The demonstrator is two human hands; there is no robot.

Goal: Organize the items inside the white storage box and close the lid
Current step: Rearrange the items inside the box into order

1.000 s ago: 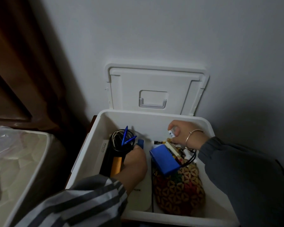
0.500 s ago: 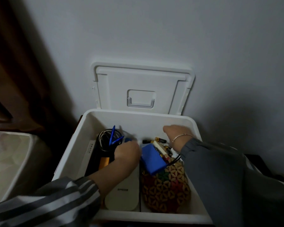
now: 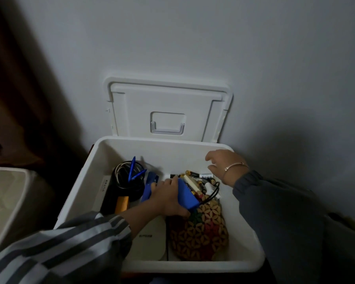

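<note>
Gripping the blue case [image 3: 188,195] mid-frame, the left hand [image 3: 166,199] lies inside the white storage box [image 3: 193,267], lid [image 3: 168,103] upright behind. Right hand [image 3: 221,165] hovers, loosely spread, over batteries [image 3: 205,175]; print on the beige device [image 3: 150,243] is unreadable

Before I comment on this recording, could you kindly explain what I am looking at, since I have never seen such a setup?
There is no machine here: a person wears one wide-angle camera on the head, looking down at both bare hands. The single current picture shows a white storage box with its lid raised against the wall. Inside are a black cup of cables and blue pens, a cream flat device, a patterned pouch and loose batteries. The left hand, in the striped sleeve, grips a blue pack over the pouch. The right hand, in the grey sleeve, hovers open above the batteries and holds nothing.
</note>
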